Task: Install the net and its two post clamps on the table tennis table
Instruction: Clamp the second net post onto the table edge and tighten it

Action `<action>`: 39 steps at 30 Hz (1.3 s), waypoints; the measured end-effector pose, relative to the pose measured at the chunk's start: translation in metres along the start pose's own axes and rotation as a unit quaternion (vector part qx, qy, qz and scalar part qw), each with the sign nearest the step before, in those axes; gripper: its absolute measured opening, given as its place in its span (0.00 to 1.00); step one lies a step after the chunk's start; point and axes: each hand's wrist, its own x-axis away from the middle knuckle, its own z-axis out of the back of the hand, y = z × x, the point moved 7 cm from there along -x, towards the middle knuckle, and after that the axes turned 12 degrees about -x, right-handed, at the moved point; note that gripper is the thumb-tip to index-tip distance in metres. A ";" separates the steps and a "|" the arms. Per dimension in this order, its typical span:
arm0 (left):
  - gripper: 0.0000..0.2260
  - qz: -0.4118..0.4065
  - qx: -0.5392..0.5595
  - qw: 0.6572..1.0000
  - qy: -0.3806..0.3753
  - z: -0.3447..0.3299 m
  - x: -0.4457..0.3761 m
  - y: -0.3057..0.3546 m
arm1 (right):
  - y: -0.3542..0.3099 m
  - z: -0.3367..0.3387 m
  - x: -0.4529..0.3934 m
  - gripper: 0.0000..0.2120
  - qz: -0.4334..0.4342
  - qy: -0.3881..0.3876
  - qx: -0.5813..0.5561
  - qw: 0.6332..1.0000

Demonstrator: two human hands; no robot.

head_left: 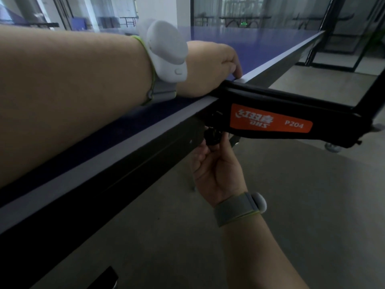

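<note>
— Where's the post clamp [281,115]?

— Hooked over the table's white edge [125,140], its post sticking out past it. My right hand [216,170] is below the edge, fingers pinched on the black screw knob [212,136].

— The left?

— Left hand [210,67] lies on the top above the edge, fingertips pressing the clamp's top arm. I'd keep it square while tightening.

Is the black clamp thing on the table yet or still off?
On. The black post clamp straddles the table edge; the right hand grips its screw knob underneath. How tight, cannot tell.
</note>
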 end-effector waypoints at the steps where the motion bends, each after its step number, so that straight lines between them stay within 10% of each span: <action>1: 0.15 -0.003 -0.009 1.000 -0.004 0.002 0.001 0.001 | 0.000 0.001 0.000 0.21 -0.010 0.001 -0.009 1.000; 12: 0.16 -0.019 -0.044 0.999 -0.021 0.004 -0.001 0.005 | -0.005 -0.003 0.002 0.13 0.021 -0.009 0.030 0.999; 39: 0.16 -0.011 -0.027 1.000 0.004 0.004 0.001 0.005 | 0.005 0.001 0.007 0.32 -0.056 -0.003 0.024 0.998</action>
